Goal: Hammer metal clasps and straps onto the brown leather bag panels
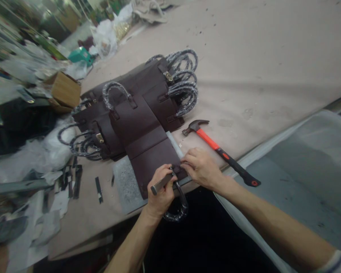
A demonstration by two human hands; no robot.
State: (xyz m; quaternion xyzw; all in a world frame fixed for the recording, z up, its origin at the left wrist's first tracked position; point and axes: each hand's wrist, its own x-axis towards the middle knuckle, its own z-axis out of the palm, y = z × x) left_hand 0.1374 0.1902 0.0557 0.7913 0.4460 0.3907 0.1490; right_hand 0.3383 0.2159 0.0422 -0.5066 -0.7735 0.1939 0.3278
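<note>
My left hand (160, 191) is closed around a metal rod-like tool (161, 184), whose lower end meets the near edge of a dark brown leather bag panel (156, 159). Fingers of my right hand (200, 167) are pinched at the panel's near right corner, beside a handle tab; what they grip is too small to make out. A plastic-wrapped handle (180, 215) hangs over the table edge below the hands. Under the panel lies a grey stone slab (126, 184). To the right of my hands rests a hammer (216, 148) with an orange and black handle.
Stacked brown bag pieces (136, 83) with wrapped handles lie beyond the slab. Dark strips (99, 189) are on the table (258, 49) at the left. A cardboard box (66, 90) and plastic bags sit farther left. A grey plastic-lined bin (307, 178) stands at the right.
</note>
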